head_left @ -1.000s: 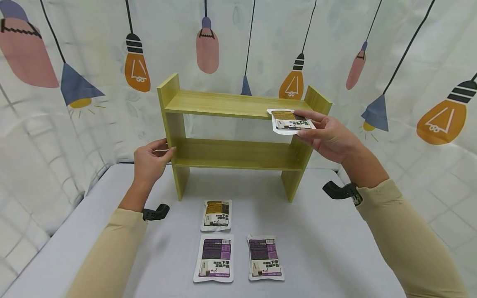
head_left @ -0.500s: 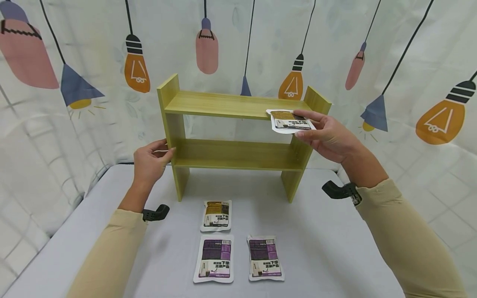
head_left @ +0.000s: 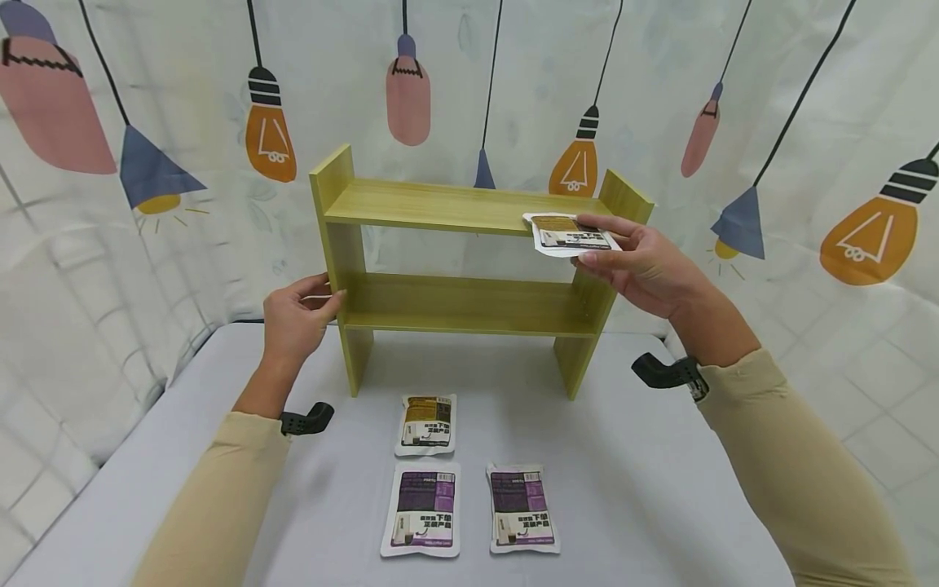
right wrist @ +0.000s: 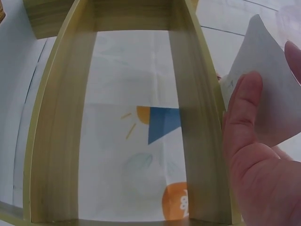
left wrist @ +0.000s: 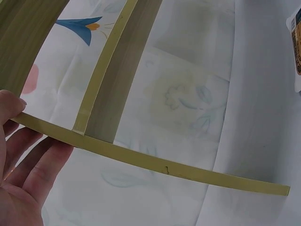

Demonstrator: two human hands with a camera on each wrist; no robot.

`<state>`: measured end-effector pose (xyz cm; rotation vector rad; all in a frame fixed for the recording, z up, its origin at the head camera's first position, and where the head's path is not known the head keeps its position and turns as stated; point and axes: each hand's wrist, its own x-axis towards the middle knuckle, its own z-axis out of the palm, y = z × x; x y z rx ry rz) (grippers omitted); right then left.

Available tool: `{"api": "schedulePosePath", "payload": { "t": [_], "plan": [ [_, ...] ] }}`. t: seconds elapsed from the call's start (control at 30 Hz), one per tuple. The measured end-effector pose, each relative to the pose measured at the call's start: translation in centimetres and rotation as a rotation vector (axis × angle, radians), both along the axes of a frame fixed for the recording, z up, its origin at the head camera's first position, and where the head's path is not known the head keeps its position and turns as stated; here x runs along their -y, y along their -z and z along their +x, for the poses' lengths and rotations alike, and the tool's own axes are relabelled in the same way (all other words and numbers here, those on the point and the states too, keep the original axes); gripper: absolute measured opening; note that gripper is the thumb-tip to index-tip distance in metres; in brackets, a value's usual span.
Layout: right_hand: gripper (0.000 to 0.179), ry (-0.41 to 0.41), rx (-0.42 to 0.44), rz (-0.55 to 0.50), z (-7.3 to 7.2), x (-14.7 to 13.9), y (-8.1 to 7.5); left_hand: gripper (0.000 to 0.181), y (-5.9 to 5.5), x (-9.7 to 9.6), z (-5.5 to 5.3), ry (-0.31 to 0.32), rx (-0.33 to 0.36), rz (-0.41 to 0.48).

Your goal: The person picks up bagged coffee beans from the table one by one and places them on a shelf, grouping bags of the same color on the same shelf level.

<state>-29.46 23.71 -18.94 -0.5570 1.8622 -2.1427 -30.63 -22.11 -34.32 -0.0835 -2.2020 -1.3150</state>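
Currently the right hand [head_left: 647, 273] pinches a packet [head_left: 565, 235]; left hand [head_left: 297, 322] grips the shelf [head_left: 462, 303]

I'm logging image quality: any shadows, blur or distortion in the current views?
Head: soft shadows on the table; left wrist: the shelf bows along its side edge, likely lens distortion; right wrist: shelf edges curve, and the held packet looks soft, its faint marking unreadable.
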Motion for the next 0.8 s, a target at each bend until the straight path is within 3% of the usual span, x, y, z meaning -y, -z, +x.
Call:
{"api": "schedulePosePath", "payload": {
  "t": [0.8],
  "plan": [
    [0.049, 0.053, 0.013, 0.0, -0.18, 0.23, -0.68, 0.049, -0.01, 0.06, -0.09, 0.003, 0.007, 0.008]
  ]
}}
